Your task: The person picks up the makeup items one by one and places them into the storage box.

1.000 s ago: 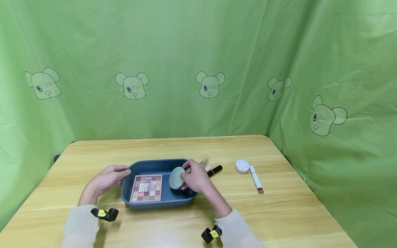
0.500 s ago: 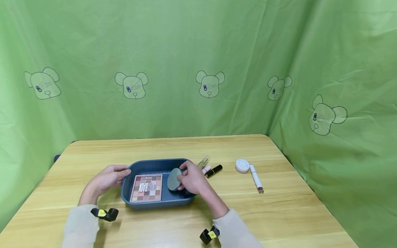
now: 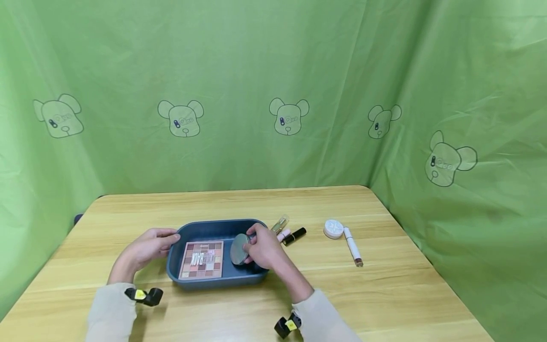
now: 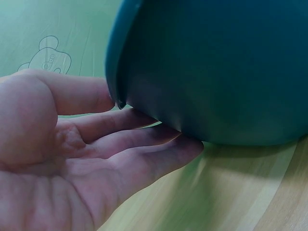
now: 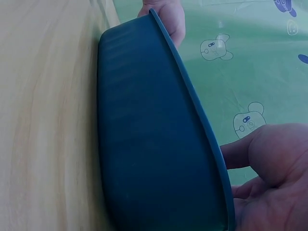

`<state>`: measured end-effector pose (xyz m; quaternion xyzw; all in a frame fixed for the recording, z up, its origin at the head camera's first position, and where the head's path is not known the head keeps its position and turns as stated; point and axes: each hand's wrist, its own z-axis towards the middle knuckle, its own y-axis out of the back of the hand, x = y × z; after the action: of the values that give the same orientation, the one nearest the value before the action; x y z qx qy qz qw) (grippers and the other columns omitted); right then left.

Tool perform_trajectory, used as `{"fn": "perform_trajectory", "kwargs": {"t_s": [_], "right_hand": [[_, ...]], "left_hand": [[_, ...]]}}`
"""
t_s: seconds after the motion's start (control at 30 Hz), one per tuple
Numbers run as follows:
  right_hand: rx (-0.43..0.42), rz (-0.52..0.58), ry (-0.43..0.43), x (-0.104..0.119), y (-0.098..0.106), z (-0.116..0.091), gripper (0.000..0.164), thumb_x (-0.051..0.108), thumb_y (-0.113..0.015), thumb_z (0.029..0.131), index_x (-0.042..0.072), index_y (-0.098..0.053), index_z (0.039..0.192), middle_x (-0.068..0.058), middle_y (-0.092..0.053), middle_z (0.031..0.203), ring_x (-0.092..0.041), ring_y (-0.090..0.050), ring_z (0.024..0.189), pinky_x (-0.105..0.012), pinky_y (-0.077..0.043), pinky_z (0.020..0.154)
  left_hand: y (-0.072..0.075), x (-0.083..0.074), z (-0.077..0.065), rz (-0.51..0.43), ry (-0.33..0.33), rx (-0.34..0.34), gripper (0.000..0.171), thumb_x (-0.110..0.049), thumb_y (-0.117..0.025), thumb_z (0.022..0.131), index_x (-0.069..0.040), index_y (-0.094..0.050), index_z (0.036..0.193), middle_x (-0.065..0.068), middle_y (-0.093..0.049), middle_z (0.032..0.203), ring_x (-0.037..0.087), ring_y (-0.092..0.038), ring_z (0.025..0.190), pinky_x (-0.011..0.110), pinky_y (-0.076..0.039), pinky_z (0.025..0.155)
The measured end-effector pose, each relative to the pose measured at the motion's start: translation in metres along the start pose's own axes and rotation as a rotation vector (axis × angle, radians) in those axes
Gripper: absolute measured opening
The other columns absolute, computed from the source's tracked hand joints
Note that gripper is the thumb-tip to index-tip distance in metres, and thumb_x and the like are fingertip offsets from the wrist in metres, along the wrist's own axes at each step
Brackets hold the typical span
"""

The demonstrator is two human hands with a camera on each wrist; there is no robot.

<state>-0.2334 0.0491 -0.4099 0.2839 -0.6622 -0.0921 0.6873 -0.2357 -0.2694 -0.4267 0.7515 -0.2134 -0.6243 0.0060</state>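
A dark blue tray (image 3: 215, 283) stands on the wooden table. My left hand (image 3: 147, 248) holds its left end, thumb at the rim and fingers against the outer wall, as the left wrist view shows. Over the right half of the tray, my right hand (image 3: 266, 248) pinches a round grey-green compact (image 3: 239, 249), which is tilted on edge inside the walls. An eyeshadow palette (image 3: 202, 260) with a grid of pinkish squares lies flat in the tray's left half. In the right wrist view the tray's wall hides the compact and the right fingertips.
Just right of the tray lie a black lipstick tube (image 3: 295, 236), a pale pink tube (image 3: 283, 234) and a clear greenish tube (image 3: 280, 223). Farther right are a round white case (image 3: 334, 229) and a slim white tube (image 3: 353, 247) with a brown end. A green curtain (image 3: 239, 156) hangs behind the table.
My right hand has shifted slightly left with the compact, which has turned more on edge. The tubes beside the tray show more fully. My left hand stays at the tray.
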Motion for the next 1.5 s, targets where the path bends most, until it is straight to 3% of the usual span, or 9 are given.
{"fn": "perform_trajectory", "kwargs": {"t_s": [0.2,0.37,0.6,1.03,1.33,1.5], "right_hand": [[-0.030,-0.112,0.009,0.0009,-0.0004,0.0001,0.042,0.001,-0.078,0.084,-0.004,-0.057,0.120,-0.006,-0.068,0.084,-0.014,-0.067,0.067,-0.027,-0.057,0.066],[-0.025,-0.122,-0.004,0.0013,-0.0020,-0.0008,0.043,0.004,-0.078,0.085,-0.003,-0.057,0.123,-0.006,-0.067,0.085,-0.013,-0.067,0.066,-0.028,-0.056,0.065],[-0.029,-0.235,0.023,0.0023,-0.0017,-0.0025,0.045,0.014,-0.081,0.085,-0.001,-0.060,0.122,-0.002,-0.067,0.087,-0.014,-0.062,0.077,-0.031,-0.055,0.072],[0.037,-0.266,-0.010,0.0037,0.0013,-0.0029,0.047,0.023,-0.074,0.091,-0.003,-0.056,0.127,-0.005,-0.066,0.097,-0.018,-0.060,0.086,-0.036,-0.054,0.078],[0.062,-0.327,-0.004,0.0058,0.0011,-0.0042,0.047,0.022,-0.069,0.095,-0.007,-0.056,0.131,-0.009,-0.064,0.094,-0.021,-0.058,0.082,-0.036,-0.052,0.071],[0.067,-0.338,0.008,0.0062,0.0001,-0.0044,0.053,0.023,-0.066,0.098,-0.007,-0.053,0.139,-0.015,-0.068,0.108,-0.026,-0.063,0.094,-0.042,-0.056,0.081]], "left_hand": [[-0.0012,0.0005,0.0003,-0.009,-0.003,-0.003,0.057,-0.017,-0.050,0.106,0.022,-0.034,0.144,0.040,-0.044,0.146,0.046,-0.051,0.135,0.046,-0.051,0.109],[-0.0005,0.0006,-0.0004,-0.011,-0.010,0.007,0.058,-0.017,-0.049,0.107,0.023,-0.032,0.144,0.041,-0.042,0.147,0.047,-0.050,0.135,0.047,-0.051,0.109],[-0.0004,0.0004,-0.0002,-0.006,-0.008,0.011,0.058,-0.018,-0.049,0.107,0.023,-0.032,0.144,0.041,-0.043,0.147,0.047,-0.050,0.135,0.046,-0.051,0.109],[-0.0013,-0.0001,-0.0004,-0.016,-0.006,-0.003,0.057,-0.018,-0.050,0.106,0.022,-0.034,0.144,0.039,-0.045,0.146,0.043,-0.053,0.133,0.043,-0.052,0.108],[-0.0022,-0.0003,-0.0007,-0.007,-0.004,-0.007,0.057,-0.018,-0.051,0.106,0.021,-0.035,0.144,0.039,-0.046,0.145,0.043,-0.054,0.132,0.045,-0.052,0.108],[-0.0019,-0.0001,-0.0004,-0.010,-0.008,-0.005,0.057,-0.018,-0.051,0.106,0.021,-0.036,0.144,0.039,-0.046,0.146,0.044,-0.053,0.133,0.045,-0.052,0.109]]}}
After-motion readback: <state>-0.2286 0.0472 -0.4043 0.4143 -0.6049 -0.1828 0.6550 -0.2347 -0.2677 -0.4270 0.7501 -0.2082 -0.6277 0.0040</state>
